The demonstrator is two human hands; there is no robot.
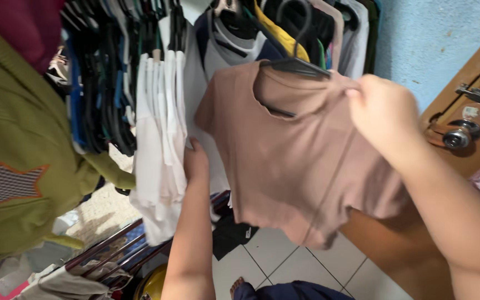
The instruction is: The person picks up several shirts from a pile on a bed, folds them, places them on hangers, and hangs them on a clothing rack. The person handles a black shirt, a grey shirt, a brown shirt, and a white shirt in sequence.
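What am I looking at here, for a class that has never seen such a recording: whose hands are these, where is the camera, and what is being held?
There is one picture, from a camera worn on a person's head, looking down and forward at their own bare hands; no machine is involved. The right hand grips the shoulder of a short-sleeved dusty-pink ribbed top that hangs on a black plastic hanger. The left hand reaches among the row of white garments hanging on a crowded clothes rack, apparently pushing them aside. At far left hangs an olive-green knitted sweater with a star patch. Below is a white tiled floor; at right, a wooden door with a metal knob.
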